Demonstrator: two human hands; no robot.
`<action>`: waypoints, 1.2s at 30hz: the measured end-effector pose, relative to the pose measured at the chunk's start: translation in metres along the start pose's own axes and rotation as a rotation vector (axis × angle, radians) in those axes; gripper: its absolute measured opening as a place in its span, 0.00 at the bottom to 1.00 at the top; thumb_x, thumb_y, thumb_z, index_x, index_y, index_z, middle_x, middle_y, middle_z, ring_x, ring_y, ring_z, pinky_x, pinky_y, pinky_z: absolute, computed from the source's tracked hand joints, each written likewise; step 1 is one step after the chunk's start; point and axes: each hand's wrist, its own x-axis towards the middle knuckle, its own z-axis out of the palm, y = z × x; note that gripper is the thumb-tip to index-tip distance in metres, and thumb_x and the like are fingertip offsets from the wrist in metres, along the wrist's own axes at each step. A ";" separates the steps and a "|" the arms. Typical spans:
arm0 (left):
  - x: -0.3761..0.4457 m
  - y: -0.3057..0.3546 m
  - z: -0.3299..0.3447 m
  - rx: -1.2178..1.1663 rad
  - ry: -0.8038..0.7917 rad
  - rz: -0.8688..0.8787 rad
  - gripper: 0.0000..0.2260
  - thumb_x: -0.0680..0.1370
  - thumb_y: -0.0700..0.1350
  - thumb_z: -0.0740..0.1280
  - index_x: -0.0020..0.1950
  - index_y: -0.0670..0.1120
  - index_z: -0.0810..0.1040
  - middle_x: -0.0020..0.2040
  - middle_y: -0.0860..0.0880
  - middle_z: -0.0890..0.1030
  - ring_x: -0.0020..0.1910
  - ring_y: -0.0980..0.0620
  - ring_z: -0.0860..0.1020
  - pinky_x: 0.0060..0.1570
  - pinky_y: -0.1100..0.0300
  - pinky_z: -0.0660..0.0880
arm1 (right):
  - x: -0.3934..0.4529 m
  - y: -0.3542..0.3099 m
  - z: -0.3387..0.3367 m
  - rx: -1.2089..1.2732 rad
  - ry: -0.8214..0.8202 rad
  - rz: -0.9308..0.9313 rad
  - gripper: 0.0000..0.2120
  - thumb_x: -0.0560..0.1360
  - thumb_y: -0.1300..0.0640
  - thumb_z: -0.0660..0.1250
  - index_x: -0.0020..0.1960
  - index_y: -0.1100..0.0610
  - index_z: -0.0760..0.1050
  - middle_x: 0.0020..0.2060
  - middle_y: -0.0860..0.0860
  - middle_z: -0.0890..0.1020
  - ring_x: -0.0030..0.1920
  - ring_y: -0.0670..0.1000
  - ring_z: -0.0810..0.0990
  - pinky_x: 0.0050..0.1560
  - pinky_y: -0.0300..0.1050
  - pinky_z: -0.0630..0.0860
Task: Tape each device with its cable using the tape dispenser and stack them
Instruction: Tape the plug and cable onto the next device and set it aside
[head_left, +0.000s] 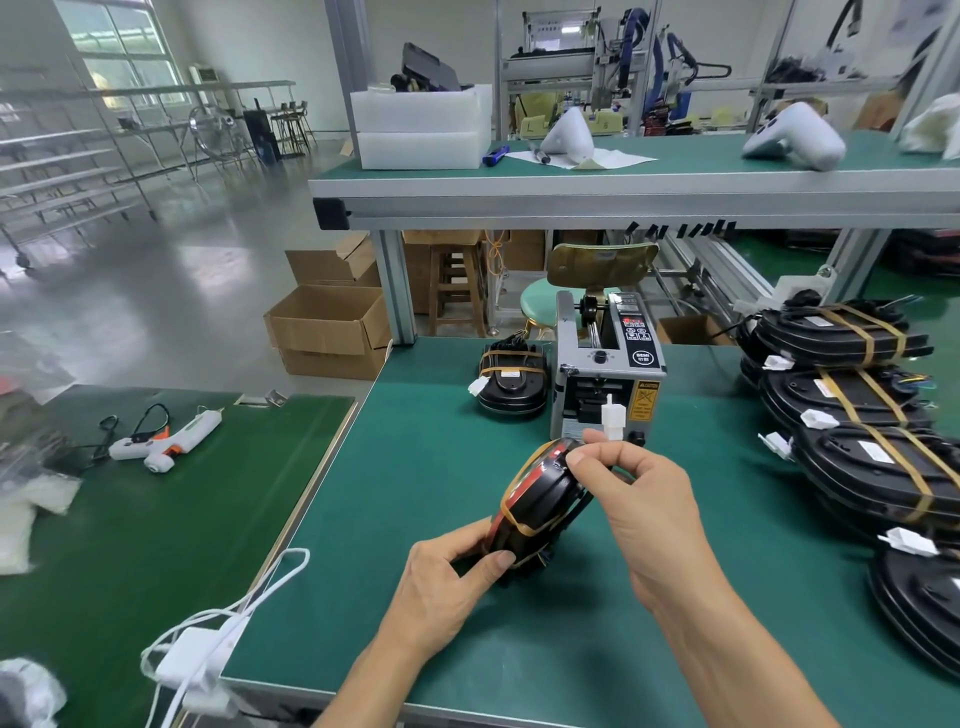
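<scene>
- The left hand (441, 577) grips the lower end of a black device (537, 496), held tilted above the green table (426, 467).
- The right hand (639, 499) pinches its top edge, near the white cable plug (612, 422).
- The tape dispenser (605, 369) stands just behind.
- Taped devices (852, 395) lie stacked at right.

This is a factory assembly hall. Green-matted workbenches (519, 623) on aluminium frames carry an electric tape dispenser (605, 371) and, along the right edge, rows of taped black devices (852, 395). A hot-glue gun (166, 436), cardboard cartons (330, 327), wheeled racks (62, 171) and a polished concrete floor complete it.
</scene>
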 end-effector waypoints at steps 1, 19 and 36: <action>0.000 0.000 0.000 0.000 -0.001 0.000 0.16 0.81 0.64 0.72 0.68 0.64 0.84 0.56 0.58 0.89 0.51 0.62 0.85 0.56 0.69 0.77 | 0.000 0.000 0.000 -0.003 0.001 -0.003 0.12 0.75 0.66 0.75 0.34 0.55 0.84 0.43 0.34 0.87 0.58 0.34 0.81 0.44 0.18 0.69; -0.001 0.008 -0.001 -0.012 0.000 -0.013 0.15 0.81 0.64 0.72 0.67 0.65 0.84 0.57 0.59 0.88 0.55 0.59 0.86 0.58 0.67 0.78 | 0.001 0.013 0.003 -0.300 0.112 -0.134 0.06 0.70 0.55 0.76 0.43 0.44 0.84 0.50 0.37 0.83 0.59 0.44 0.83 0.61 0.47 0.77; -0.002 0.007 -0.001 -0.019 -0.005 -0.020 0.17 0.80 0.65 0.72 0.67 0.64 0.84 0.56 0.59 0.89 0.54 0.61 0.85 0.58 0.67 0.77 | 0.006 0.011 0.008 -0.235 0.114 -0.079 0.08 0.72 0.53 0.78 0.45 0.40 0.82 0.38 0.40 0.85 0.37 0.39 0.81 0.35 0.28 0.72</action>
